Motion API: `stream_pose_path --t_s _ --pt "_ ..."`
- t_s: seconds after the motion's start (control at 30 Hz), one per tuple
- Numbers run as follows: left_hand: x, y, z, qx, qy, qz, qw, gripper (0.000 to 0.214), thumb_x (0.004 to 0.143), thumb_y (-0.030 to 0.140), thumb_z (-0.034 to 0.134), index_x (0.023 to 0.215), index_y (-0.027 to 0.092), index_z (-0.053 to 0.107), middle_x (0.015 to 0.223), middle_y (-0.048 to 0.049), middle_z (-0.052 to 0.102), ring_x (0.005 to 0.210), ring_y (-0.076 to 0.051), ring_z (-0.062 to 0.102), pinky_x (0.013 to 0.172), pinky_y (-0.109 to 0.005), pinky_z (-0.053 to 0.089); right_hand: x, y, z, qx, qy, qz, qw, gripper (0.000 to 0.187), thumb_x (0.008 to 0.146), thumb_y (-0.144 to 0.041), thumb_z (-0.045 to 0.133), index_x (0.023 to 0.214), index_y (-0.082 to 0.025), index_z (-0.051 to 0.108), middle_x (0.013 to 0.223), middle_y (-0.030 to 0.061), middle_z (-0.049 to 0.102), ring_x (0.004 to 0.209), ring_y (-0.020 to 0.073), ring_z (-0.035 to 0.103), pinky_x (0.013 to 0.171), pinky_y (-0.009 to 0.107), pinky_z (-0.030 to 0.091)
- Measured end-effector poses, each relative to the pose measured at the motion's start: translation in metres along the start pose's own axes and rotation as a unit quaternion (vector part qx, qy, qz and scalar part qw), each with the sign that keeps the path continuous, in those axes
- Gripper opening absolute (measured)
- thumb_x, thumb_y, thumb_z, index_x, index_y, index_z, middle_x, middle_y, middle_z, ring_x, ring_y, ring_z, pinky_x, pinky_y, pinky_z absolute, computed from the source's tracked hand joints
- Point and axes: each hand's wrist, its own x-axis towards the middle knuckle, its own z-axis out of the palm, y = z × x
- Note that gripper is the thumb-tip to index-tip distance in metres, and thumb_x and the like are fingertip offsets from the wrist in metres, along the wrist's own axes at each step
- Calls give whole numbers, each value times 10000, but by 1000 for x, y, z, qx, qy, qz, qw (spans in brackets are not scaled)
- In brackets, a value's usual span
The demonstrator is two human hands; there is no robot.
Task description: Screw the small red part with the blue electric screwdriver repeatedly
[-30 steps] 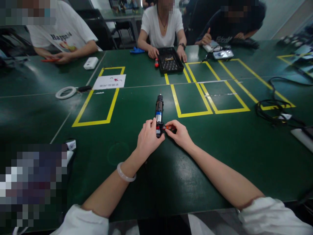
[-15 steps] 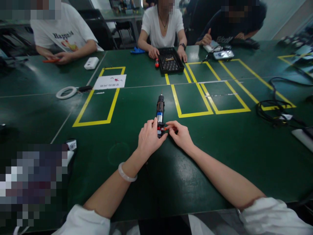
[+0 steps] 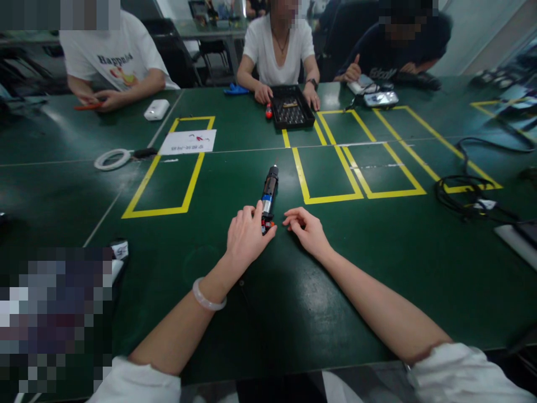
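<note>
A slim cylindrical tool (image 3: 269,192), black with a silver and blue band, lies on the green table (image 3: 260,313) pointing away from me. My left hand (image 3: 246,237) is curled around its near end, where a small red part shows by my thumb. My right hand (image 3: 307,228) rests on the table just right of the tool, a short gap away. Its fingers are curled with thumb and forefinger close together, and I cannot make out anything between them.
Yellow taped rectangles (image 3: 325,197) mark the table. A black tray (image 3: 291,107) sits between the hands of a person opposite. A white tape roll (image 3: 112,159), a paper sheet (image 3: 188,141) and a white box (image 3: 156,109) lie at left. Black cables (image 3: 461,193) coil at right.
My right hand has drawn away from the tool's near end, and the small orange-red piece it pinched no longer shows. The tool's tip has swung slightly, and my left hand has stayed on it.
</note>
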Motion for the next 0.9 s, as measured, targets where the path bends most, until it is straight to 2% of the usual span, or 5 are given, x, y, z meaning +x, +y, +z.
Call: stream_pose_path --t_s 0.17,0.4,0.63,0.77,0.9 --pt "-10 -39 -5 31 -23 -29 999 690 917 538 416 1470 129 365 1202 -174 529 1000 -307 545 803 -392 447 0 -1 0 12 -11 3 1000 225 846 -152 487 1043 -178 593 827 18 677 650 114 600 663 258 491" --pt "-21 -125 -12 16 -66 -127 990 719 912 576 342 1476 130 357 1263 -242 499 1080 -385 544 841 -449 450 0 -2 -1 23 -10 3 1000 284 863 -163 489 1140 -189 547 850 11 661 645 107 597 665 258 489" --pt "-23 -199 -12 31 -97 -220 970 730 902 578 371 1449 96 329 1309 -264 465 1142 -392 486 873 -431 423 0 -1 -1 16 -14 5 1000 282 864 -172 488 1139 -198 543 873 12 658 646 103 595 652 249 486" --pt "-20 -223 -16 56 -101 -248 962 691 900 585 377 1418 128 367 1327 -221 466 1129 -357 478 867 -399 418 0 -2 -1 3 -15 1 1000 287 863 -164 483 1141 -190 547 893 20 657 645 103 592 653 254 483" --pt "-22 -224 -19 81 -103 -264 956 684 913 596 323 1424 143 366 1334 -210 476 1088 -360 500 843 -423 415 0 -5 -2 1 -20 6 1000 279 864 -169 485 1135 -177 553 887 25 655 641 103 589 652 256 483"
